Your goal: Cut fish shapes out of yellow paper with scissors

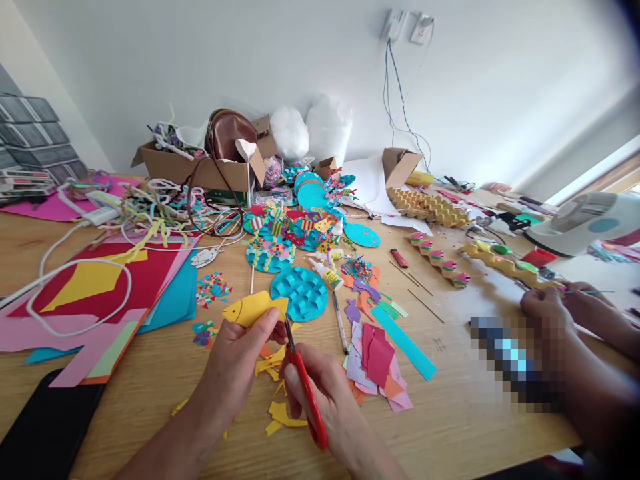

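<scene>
A yellow paper fish (249, 309) with a drawn eye and gill line is pinched between the thumb and fingers of my left hand (245, 353). Red-handled scissors (306, 393) are gripped in my right hand (320, 380), their blades pointing up at the fish's tail end. Whether the blades touch the paper I cannot tell. Yellow paper scraps (285, 413) lie on the table beneath my hands. Just beyond the fish sits a blue disc (299, 293) with raised scale-like flaps.
Coloured paper sheets (100, 280) and a black phone-like slab (50, 427) lie at left. Paper offcuts (375, 360), a pen (341, 323) and glue bottles (327, 273) are right of centre. Another person's hands (550, 313) work on an egg-carton strip (505, 267) at far right.
</scene>
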`<state>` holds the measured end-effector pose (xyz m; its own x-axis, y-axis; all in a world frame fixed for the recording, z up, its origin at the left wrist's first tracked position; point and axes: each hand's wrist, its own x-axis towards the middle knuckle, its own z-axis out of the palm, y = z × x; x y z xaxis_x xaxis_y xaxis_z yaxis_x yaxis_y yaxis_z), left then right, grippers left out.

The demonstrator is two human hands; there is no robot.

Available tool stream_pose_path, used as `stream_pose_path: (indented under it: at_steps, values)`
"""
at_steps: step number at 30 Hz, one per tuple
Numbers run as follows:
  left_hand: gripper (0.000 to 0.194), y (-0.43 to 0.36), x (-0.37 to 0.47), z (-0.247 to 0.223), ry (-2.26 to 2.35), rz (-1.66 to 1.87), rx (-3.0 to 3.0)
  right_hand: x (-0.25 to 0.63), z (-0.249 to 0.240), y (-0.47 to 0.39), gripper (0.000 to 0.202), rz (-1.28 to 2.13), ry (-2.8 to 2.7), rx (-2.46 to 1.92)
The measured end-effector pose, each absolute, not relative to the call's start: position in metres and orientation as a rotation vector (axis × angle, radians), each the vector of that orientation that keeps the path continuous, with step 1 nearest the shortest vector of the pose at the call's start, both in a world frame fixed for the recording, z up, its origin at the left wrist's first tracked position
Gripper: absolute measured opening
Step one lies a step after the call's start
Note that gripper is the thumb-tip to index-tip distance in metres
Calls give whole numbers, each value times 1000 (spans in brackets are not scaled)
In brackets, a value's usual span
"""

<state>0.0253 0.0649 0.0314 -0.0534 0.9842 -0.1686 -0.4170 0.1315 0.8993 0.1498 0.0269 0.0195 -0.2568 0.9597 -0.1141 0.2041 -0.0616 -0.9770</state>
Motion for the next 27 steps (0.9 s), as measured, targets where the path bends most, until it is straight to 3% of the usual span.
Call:
stream_pose_path:
  at_steps: [27]
  values:
    - [13, 61, 26, 20, 985, 1313, 785, 147, 5, 22, 36, 1397, -1401, -1181]
